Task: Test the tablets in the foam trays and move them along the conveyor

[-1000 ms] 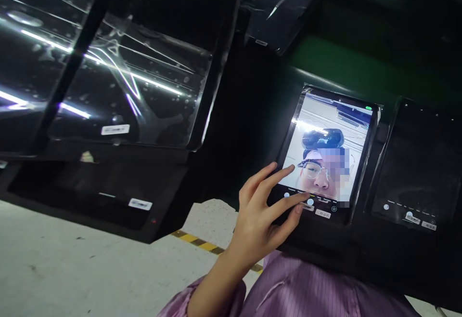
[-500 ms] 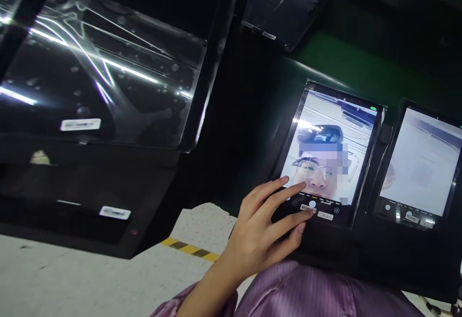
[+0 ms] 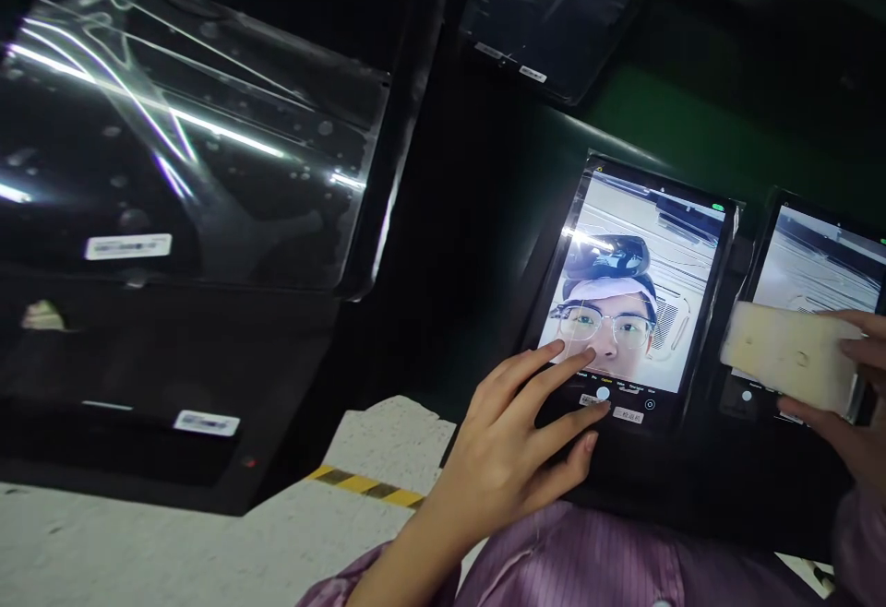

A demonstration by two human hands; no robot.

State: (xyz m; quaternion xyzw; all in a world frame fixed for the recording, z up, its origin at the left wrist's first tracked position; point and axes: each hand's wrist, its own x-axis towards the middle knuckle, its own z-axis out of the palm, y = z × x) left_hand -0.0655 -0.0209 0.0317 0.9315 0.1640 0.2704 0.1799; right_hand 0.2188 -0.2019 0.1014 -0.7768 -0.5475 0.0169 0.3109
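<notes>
Dark foam trays cover the surface (image 3: pixel 443 247) ahead of me, each slot holding a film-wrapped tablet; pale floor (image 3: pixel 173 552) with a yellow-black stripe shows below its edge. On the far left lies a big unlit tablet (image 3: pixel 180 155) under wrinkled film, with another unlit one (image 3: pixel 554 7) up top.

The lit tablet (image 3: pixel 633 293) sits upright in its slot at centre right, running a front-camera view. My left hand (image 3: pixel 512 459) is spread loosely, gripping nothing, index finger (image 3: pixel 564 363) resting on the lower part of the glass and the middle finger close to the white shutter button (image 3: pixel 603 393). I judge the tap should be light and square on that button, without dragging the film or nudging the tablet in its tray.

Just beside it, the second lit tablet (image 3: pixel 817 266) is partly covered by the pale foam block (image 3: pixel 789 363) that my right hand (image 3: pixel 848 404) pinches between thumb and fingers. I'd keep the block flat, so it covers the lens evenly.
</notes>
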